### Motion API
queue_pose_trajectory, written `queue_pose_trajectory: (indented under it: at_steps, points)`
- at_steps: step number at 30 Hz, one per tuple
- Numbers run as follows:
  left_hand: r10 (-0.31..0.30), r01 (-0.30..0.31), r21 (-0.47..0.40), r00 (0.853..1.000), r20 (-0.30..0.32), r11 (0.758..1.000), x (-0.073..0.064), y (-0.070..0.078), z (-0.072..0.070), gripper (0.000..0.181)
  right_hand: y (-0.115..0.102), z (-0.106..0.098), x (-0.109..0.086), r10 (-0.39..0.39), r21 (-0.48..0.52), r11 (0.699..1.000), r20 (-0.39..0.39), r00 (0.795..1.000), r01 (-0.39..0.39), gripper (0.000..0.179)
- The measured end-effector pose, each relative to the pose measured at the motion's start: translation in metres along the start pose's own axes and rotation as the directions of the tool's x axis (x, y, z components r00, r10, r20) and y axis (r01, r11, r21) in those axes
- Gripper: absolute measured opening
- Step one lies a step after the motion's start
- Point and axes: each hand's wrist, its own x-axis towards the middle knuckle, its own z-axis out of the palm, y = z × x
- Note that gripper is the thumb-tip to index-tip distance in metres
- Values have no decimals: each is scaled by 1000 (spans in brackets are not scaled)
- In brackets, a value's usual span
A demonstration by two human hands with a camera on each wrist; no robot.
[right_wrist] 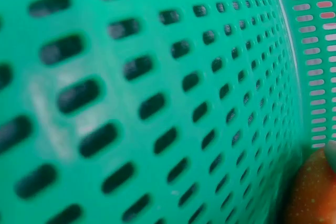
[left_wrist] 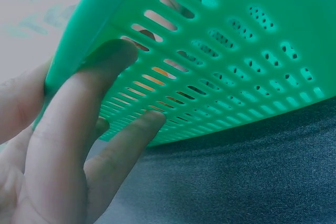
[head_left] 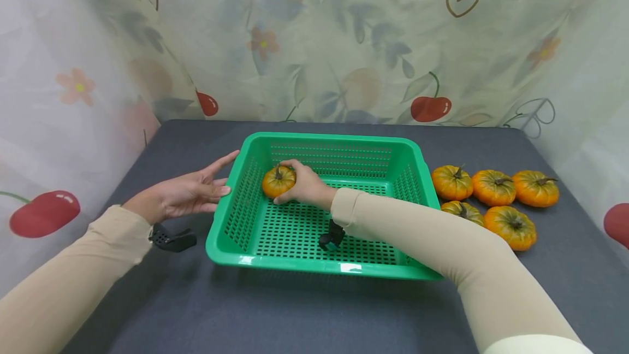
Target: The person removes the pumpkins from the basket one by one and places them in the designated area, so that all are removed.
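A green plastic basket (head_left: 319,269) with slotted walls stands on the table. Inside it, toward the left end, my right hand (head_left: 308,184) grips a small orange pumpkin (head_left: 278,181) with thumb and fingers on its sides. Only an orange edge of that pumpkin (right_wrist: 311,192) shows in the right wrist view, at the lower right corner. Outside the basket, my left hand (head_left: 189,193) touches its left wall with extended fingers. The left wrist view has those fingertips (left_wrist: 123,53) against the slotted outer wall, just below the rim.
Right of the basket, several more small pumpkins (head_left: 493,187) sit close together on the dark grey table (head_left: 314,310). Patterned curtains (head_left: 324,42) enclose the back and both sides. A black wrist camera (head_left: 332,235) under my right sleeve hangs inside the basket.
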Motion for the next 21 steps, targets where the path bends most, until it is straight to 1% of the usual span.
queue_pose_trajectory:
  at_steps: [5, 9, 11, 17, 21]
  points:
    - [0, 0, 0, 1000, 1, 1000, 0, 0, 0, 85, -1, -1, 2, 2, 23, 1000, 3, 1000, -2, 82]
    - [0, 0, -8, 1000, 9, 1000, 0, 0, 0, 85, -4, -3, 3, 13, 0, 1000, 24, 1000, -13, 80]
    - [1, -1, -10, 1000, 10, 1000, 0, 0, 0, 85, -8, -6, 2, 23, -2, 1000, 44, 999, -23, 80]
    - [-1, 1, -3, 1000, -2, 1000, 0, 0, 0, 86, -26, -21, -2, 50, 60, 996, 133, 990, -58, 78]
    - [-5, 5, -1, 1000, -4, 1000, 0, 0, 0, 86, -39, -32, -6, 46, 86, 994, 179, 983, -62, 78]
